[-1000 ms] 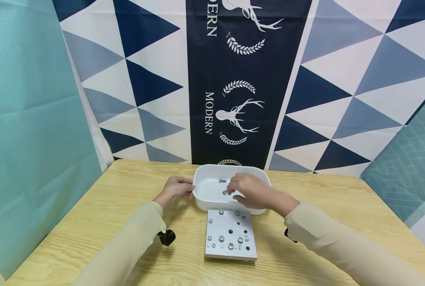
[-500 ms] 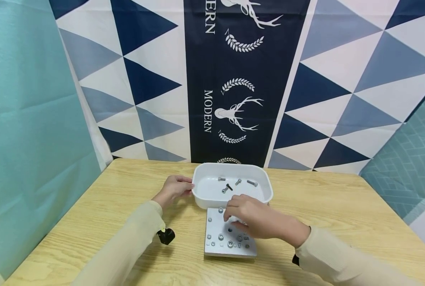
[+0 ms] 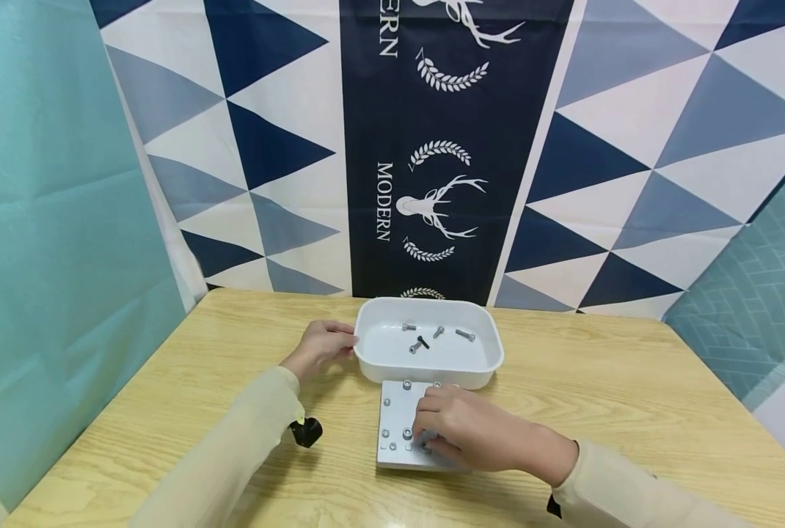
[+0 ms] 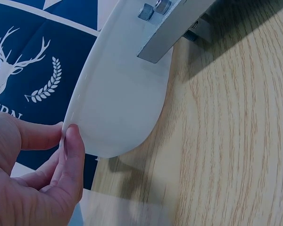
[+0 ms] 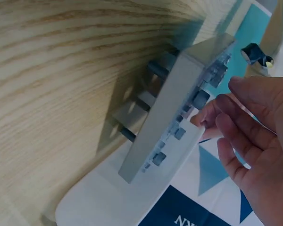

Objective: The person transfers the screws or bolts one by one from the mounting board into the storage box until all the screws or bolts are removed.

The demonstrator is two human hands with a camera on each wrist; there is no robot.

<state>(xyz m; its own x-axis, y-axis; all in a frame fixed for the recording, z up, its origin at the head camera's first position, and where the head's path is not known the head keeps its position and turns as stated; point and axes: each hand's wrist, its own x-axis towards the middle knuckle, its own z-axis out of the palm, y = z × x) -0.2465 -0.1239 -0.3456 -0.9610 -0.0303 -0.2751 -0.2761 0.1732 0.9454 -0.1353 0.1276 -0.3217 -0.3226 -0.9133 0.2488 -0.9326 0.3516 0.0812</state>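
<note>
My left hand (image 3: pixel 320 342) pinches the left end of the white tray (image 3: pixel 399 372) between thumb and fingers; the left wrist view shows the fingertips (image 4: pixel 73 134) at its rim. Over the near part of the metal plate (image 3: pixel 392 418) is my right hand (image 3: pixel 472 429), covering much of its right side. In the right wrist view its thumb and loosely bent fingers are apart, close to a socket-head screw (image 5: pixel 201 99) in the plate, with nothing visible between them. Several such screws stand in the plate, their shanks (image 5: pixel 158 69) sticking out underneath.
Inside the tray lie several loose screws, among them a silver one (image 3: pixel 465 336) and a black one (image 3: pixel 422 342). The tray stands directly behind the plate on the wooden table (image 3: pixel 234 381). A patterned cloth (image 3: pixel 287 191) hangs beyond the table's far edge.
My right hand has moved from above the tray toward me, over the plate, uncovering the screws in the tray. My left hand stays at the tray's rim.
</note>
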